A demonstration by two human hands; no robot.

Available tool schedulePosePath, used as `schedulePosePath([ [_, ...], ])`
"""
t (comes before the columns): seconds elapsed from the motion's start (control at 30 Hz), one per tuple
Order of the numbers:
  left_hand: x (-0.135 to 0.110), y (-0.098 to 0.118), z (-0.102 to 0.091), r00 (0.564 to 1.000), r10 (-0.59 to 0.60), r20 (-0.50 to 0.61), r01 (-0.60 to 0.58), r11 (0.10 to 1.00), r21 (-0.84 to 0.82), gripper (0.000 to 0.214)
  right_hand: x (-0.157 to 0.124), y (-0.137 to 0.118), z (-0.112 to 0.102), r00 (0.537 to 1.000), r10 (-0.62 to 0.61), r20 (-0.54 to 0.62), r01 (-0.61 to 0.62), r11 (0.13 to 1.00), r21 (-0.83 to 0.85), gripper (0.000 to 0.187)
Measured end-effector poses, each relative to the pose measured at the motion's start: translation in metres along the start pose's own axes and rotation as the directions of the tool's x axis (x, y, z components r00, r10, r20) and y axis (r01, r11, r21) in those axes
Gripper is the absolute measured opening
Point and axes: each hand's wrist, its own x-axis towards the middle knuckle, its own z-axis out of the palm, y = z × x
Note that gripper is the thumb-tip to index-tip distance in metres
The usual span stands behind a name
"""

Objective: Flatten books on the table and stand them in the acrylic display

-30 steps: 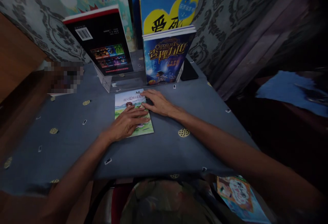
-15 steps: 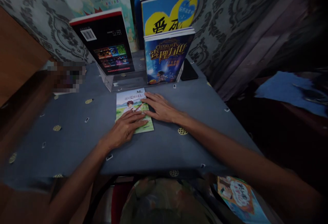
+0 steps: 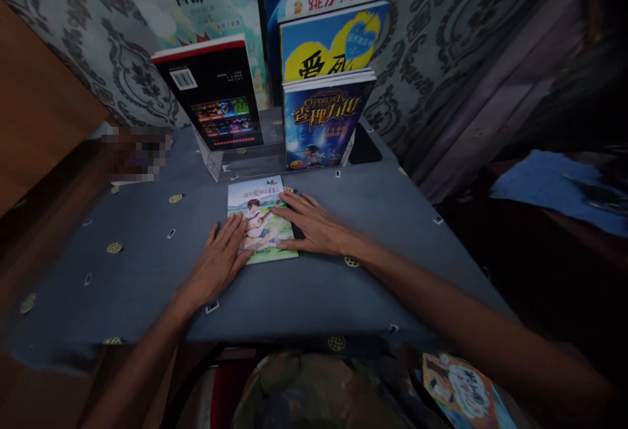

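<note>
A thin book (image 3: 259, 223) with a guitar player on its cover lies flat on the dark grey tablecloth (image 3: 147, 285). At its left side my left hand (image 3: 222, 256) rests open, fingers stretched over the lower left edge of the cover. My right hand (image 3: 314, 223) lies open across the book's right edge, fingertips on the cover and thumb apart. A small dark patch shows under the right hand's palm; I cannot tell what it is.
Behind the book, a clear stand (image 3: 255, 162) holds a black book (image 3: 216, 99) and a blue book (image 3: 321, 121). Taller books, including a yellow-and-blue one (image 3: 333, 43), rise behind. A black phone-like slab (image 3: 364, 146) lies right of the stand. Another book (image 3: 464, 390) sits below the table's front edge.
My left hand has slid left from the middle of the cover to its left edge, uncovering more of the picture. My right thumb has spread downward. The view has shifted slightly.
</note>
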Motion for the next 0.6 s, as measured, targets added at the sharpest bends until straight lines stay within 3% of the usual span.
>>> schedulePosePath([
  [0.33,-0.005,0.006,-0.007,0.999,-0.009,-0.047,0.009,1.000,0.012,0.052,-0.001,0.002,-0.004,0.998,-0.025,0.060,0.024,1.000,0.013,0.080],
  [0.5,-0.018,0.018,-0.014,0.980,0.060,-0.188,-0.051,0.997,0.051,0.038,-0.001,0.006,-0.009,0.987,-0.032,0.157,0.028,0.999,0.024,0.085],
  [0.6,-0.025,0.031,-0.016,0.961,0.118,-0.251,-0.105,0.992,0.063,0.033,-0.002,0.008,-0.009,0.987,-0.039,0.158,0.033,0.999,0.043,0.084],
])
